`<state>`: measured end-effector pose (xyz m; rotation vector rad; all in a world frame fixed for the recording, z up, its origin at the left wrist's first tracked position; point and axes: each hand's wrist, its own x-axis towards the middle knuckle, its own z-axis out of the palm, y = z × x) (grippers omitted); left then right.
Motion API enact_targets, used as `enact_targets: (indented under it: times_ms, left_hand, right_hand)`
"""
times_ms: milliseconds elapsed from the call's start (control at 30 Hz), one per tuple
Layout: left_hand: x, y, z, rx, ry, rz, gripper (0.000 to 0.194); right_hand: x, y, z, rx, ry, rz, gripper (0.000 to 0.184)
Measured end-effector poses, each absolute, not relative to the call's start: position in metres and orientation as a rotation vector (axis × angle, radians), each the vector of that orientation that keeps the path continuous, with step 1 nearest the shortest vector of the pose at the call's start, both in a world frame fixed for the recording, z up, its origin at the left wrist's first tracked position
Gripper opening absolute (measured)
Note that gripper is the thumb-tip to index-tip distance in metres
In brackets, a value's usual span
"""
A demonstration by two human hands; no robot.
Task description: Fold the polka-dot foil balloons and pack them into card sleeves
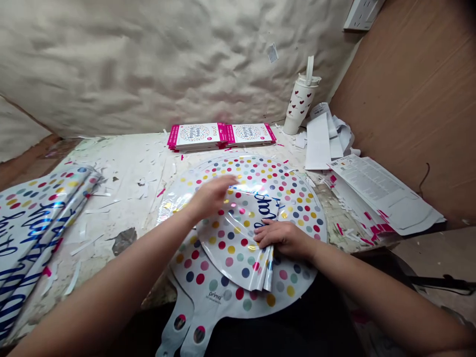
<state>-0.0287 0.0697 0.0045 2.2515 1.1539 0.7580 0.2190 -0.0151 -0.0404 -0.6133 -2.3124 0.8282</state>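
We have 2 stacks of pink-edged printed cards (221, 137) at 12 o'clock on the scrap-strewn table (122, 168), a heart-print tumbler (300, 101) at 1, white paper offcuts (318, 141) beside it, printed sheets (383, 191) at 3, and folded dotted foil balloons (33, 233) at 9.

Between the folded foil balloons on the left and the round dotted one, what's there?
Head view: white paper trimmings and a grey flaked patch on the stained tabletop, between the folded foil balloons and the round dotted foil balloon.
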Motion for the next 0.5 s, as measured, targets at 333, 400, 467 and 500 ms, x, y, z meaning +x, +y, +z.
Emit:
enact_targets:
  times_ms: [333, 400, 467, 500]
  left_hand:
    - [0.041, 0.061, -0.025, 2.860, 0.891, 0.115, 0.049]
    - [0.041, 0.062, -0.023, 2.827, 0.903, 0.138, 0.049]
    - [0.042, 0.061, -0.022, 2.780, 0.807, 0.148, 0.049]
    - [0.044, 0.060, -0.023, 2.750, 0.746, 0.143, 0.049]
  right_hand:
    - [0.237, -0.032, -0.033, -0.679, -2.570, 0.142, 0.029]
    - [0.237, -0.034, -0.032, -0.644, -2.528, 0.092, 0.023]
    - [0.235, -0.036, -0.032, -0.642, -2.487, 0.161, 0.021]
    - [0.235, -0.036, -0.032, -0.647, -2.478, 0.235, 0.022]
